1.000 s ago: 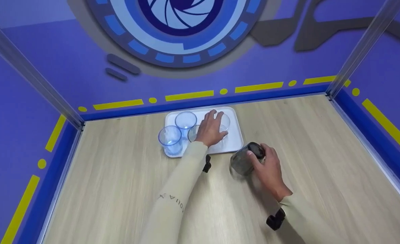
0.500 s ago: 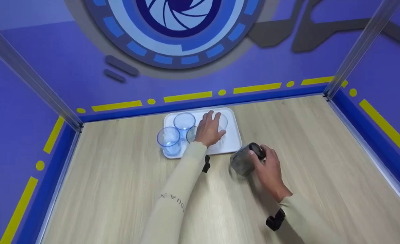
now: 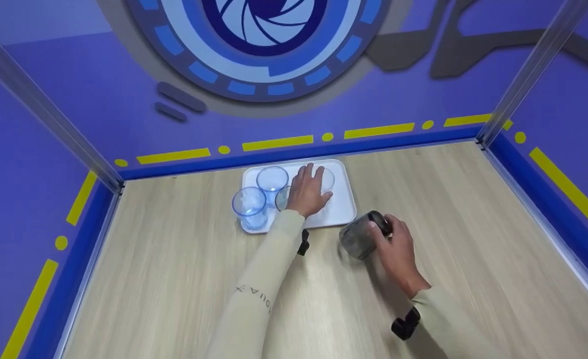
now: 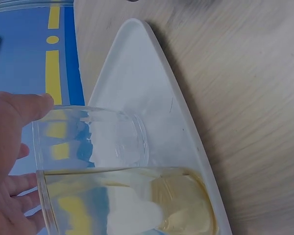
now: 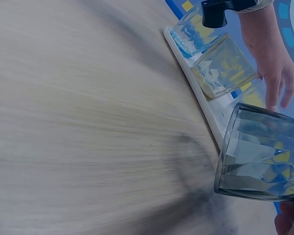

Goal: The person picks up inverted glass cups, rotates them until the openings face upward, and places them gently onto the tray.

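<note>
My left hand (image 3: 307,192) reaches over the white tray (image 3: 346,199), fingers spread and relaxed at the mouth of a clear glass (image 4: 108,142). The thumb is right at the rim in the left wrist view. Beside it stands a pale amber-tinted glass (image 4: 183,205), partly hidden under my left hand in the head view. My right hand (image 3: 397,252) grips a grey-tinted glass (image 3: 358,239) by its narrower dark end, in front of the tray's right corner. This glass is tilted, its wide rim pointing down toward the table.
Two blue-tinted glasses, a front one (image 3: 250,212) and a back one (image 3: 272,180), stand at the tray's left. The tray lies near the rear edge of the wooden table (image 3: 174,269). Patterned blue-purple walls (image 3: 124,109) enclose the table's back and sides.
Both hands and the glasses stay nearly where they were. The grey-tinted glass in my right hand has tipped very slightly; the head view has shifted a little.
</note>
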`<action>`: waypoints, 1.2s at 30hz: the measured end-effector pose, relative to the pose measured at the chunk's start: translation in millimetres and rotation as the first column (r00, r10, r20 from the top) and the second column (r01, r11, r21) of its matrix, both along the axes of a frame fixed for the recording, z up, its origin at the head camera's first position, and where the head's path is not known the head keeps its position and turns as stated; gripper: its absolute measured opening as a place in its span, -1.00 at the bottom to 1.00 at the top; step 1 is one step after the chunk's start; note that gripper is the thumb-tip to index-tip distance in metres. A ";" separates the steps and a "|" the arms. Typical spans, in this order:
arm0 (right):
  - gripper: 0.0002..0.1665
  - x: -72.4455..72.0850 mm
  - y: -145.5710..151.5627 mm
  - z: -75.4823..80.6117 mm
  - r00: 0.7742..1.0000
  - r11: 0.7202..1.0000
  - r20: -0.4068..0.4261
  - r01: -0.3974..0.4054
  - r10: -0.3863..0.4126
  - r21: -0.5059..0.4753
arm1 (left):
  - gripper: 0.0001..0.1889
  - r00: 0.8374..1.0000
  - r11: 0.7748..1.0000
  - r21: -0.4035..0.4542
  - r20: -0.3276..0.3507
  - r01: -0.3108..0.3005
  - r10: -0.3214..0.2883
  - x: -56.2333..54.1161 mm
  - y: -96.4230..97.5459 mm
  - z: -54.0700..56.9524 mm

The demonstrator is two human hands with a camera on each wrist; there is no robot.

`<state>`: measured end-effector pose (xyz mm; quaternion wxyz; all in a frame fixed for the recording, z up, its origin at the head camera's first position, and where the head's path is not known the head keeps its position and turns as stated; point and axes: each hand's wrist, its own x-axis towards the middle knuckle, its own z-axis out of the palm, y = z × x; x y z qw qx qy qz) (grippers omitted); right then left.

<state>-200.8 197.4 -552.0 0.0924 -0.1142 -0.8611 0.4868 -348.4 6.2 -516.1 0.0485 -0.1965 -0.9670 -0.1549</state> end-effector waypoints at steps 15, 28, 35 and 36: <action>-0.18 0.9 -1.8 6.7 0.997 0.998 0.076 -0.023 0.028 -0.064 | -0.36 0.999 0.999 0.019 -0.031 0.040 -0.040 14.4 -9.2 8.0; -0.15 -1.7 -6.1 8.8 0.996 0.993 0.077 -0.025 0.035 -0.119 | -0.40 0.992 0.997 0.055 -0.115 0.058 -0.051 25.0 -23.2 10.8; -0.19 -4.3 -10.0 11.1 0.998 0.990 0.062 -0.009 0.018 -0.138 | -0.43 0.988 0.995 0.077 -0.145 0.070 -0.058 31.6 -26.7 12.0; -0.20 -4.5 -10.5 11.5 0.998 0.990 0.059 -0.007 0.015 -0.143 | -0.43 0.987 0.994 0.080 -0.152 0.072 -0.059 32.3 -27.2 12.3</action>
